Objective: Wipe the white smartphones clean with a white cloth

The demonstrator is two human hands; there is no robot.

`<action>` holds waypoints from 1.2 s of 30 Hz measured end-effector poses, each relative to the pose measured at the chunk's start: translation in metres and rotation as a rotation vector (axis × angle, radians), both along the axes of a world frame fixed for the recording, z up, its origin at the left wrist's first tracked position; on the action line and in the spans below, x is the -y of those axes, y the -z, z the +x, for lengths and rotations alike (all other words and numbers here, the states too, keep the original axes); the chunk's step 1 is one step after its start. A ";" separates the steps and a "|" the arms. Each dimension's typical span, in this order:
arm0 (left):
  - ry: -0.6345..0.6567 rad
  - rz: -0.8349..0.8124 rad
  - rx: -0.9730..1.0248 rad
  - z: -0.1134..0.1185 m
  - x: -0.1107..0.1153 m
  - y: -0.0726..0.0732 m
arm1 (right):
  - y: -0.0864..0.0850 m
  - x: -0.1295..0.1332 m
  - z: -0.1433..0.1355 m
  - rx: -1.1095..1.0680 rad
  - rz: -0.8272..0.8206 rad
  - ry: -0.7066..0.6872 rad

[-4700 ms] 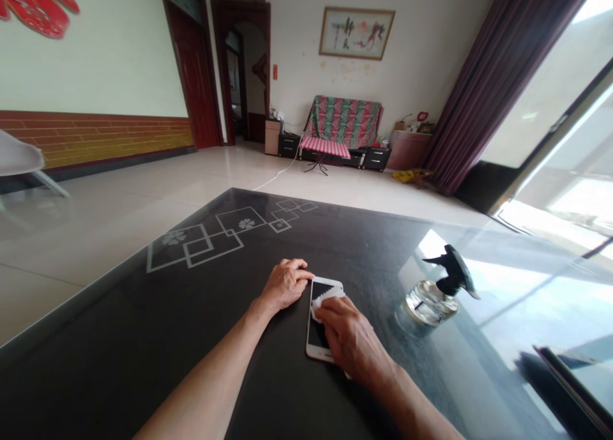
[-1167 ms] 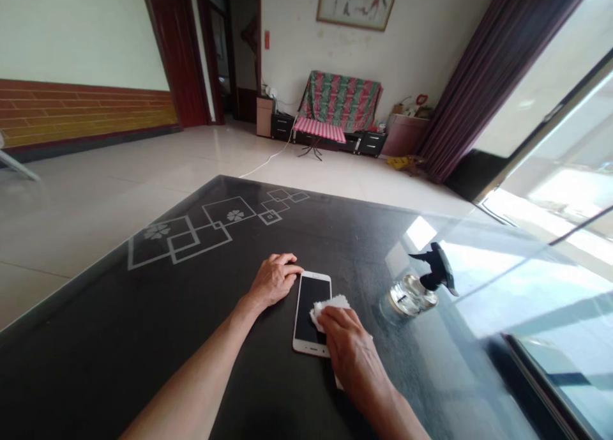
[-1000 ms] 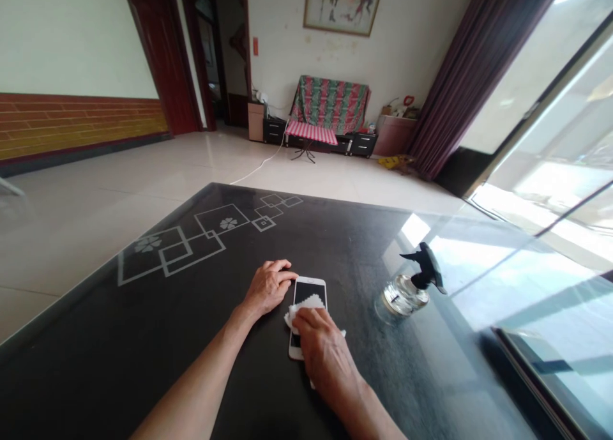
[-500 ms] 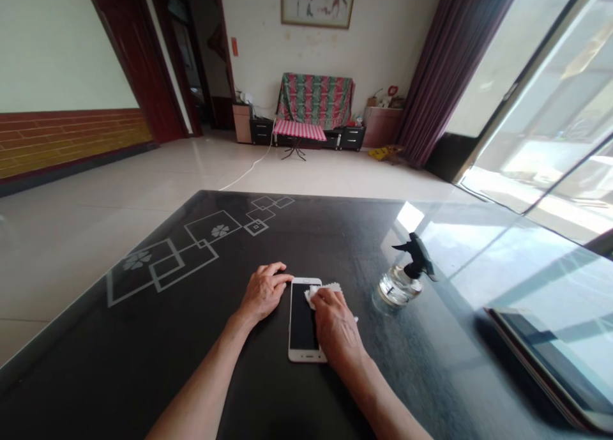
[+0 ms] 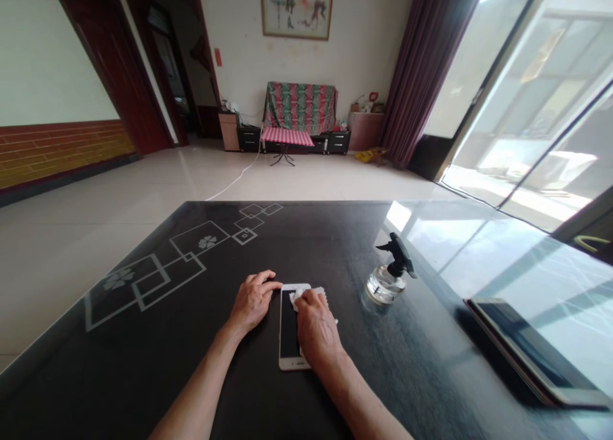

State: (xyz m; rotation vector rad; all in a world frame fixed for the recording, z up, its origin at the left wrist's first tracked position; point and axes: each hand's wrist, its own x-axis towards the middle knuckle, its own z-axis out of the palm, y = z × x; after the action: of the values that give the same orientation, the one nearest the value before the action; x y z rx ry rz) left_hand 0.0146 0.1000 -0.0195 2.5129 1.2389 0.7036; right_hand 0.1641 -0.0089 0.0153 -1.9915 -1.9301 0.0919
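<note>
A white phone (image 5: pixel 289 334) with a dark screen lies face up on the black table (image 5: pixel 158 376). My right hand (image 5: pixel 318 325) is closed on a white cloth (image 5: pixel 297 295), pressing it to the upper part of the screen; the hand covers the phone's right side and much of the cloth. At the phone's upper left edge rests my left hand (image 5: pixel 252 299), fingers apart, its index fingertip touching the corner and nothing held. Right of my hands stands a clear spray bottle (image 5: pixel 385 285) with a black trigger head.
A tablet-like device (image 5: pixel 536 350) in a case lies at the table's right. Beyond the table, a small stand with a striped cloth (image 5: pixel 287 136) is in front of a low cabinet. Tall glass doors (image 5: pixel 527 108) are at the right.
The camera view has shifted, so the room sits lower and the table things sit further left. My right hand with the cloth has moved slightly left over the phone's screen.
</note>
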 end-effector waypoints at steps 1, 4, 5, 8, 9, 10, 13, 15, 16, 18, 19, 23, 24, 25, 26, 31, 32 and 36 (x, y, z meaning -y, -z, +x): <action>-0.001 -0.001 -0.003 0.000 0.000 0.000 | 0.000 -0.004 0.001 0.002 0.000 0.018; -0.008 -0.007 -0.007 0.001 0.001 -0.001 | -0.001 -0.016 -0.001 0.008 -0.003 0.022; -0.010 -0.009 -0.005 0.001 0.001 -0.001 | -0.002 -0.018 -0.005 0.010 -0.002 0.012; -0.014 -0.009 0.008 0.001 0.000 0.000 | -0.003 -0.018 -0.017 0.014 0.005 -0.050; -0.016 -0.007 0.014 0.001 0.000 0.001 | -0.003 -0.016 -0.020 0.015 0.009 -0.077; -0.018 -0.006 0.021 0.001 -0.001 0.002 | -0.002 -0.015 -0.022 0.015 0.012 -0.106; -0.018 -0.009 0.038 0.001 0.000 0.002 | 0.000 -0.014 -0.016 0.012 0.021 -0.146; -0.018 -0.012 0.042 0.001 0.001 0.001 | -0.001 -0.018 -0.004 0.006 0.024 -0.119; -0.019 -0.012 0.042 0.001 0.001 0.000 | -0.001 -0.021 0.003 0.003 0.023 -0.095; -0.024 -0.011 0.040 0.002 0.003 -0.001 | -0.003 -0.029 0.014 -0.001 0.021 -0.057; -0.026 -0.011 0.037 0.002 0.003 -0.002 | -0.004 -0.033 0.017 -0.002 0.019 -0.050; -0.023 -0.024 0.033 0.002 0.003 -0.002 | -0.006 -0.037 0.003 -0.001 0.020 -0.112; -0.025 -0.024 0.039 0.002 0.003 -0.002 | -0.006 -0.035 -0.004 -0.001 0.021 -0.143; -0.028 -0.021 0.048 0.002 0.002 -0.001 | -0.006 -0.032 -0.010 -0.002 0.023 -0.170; -0.032 -0.017 0.059 0.001 0.001 0.000 | -0.006 -0.028 -0.016 -0.004 0.025 -0.192; -0.043 0.003 0.090 0.002 0.000 0.003 | -0.007 -0.009 -0.008 -0.033 0.043 -0.248; -0.044 0.005 0.092 0.002 0.000 0.003 | -0.007 -0.007 -0.001 -0.057 0.056 -0.223; -0.055 0.008 0.093 0.003 0.003 0.000 | -0.006 -0.014 0.022 -0.071 0.060 -0.200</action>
State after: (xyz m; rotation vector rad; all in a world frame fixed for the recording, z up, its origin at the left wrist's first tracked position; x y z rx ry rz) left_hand 0.0174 0.0968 -0.0194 2.4306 1.2789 0.8304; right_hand 0.1859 0.0052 0.0209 -1.7298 -2.0557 0.1515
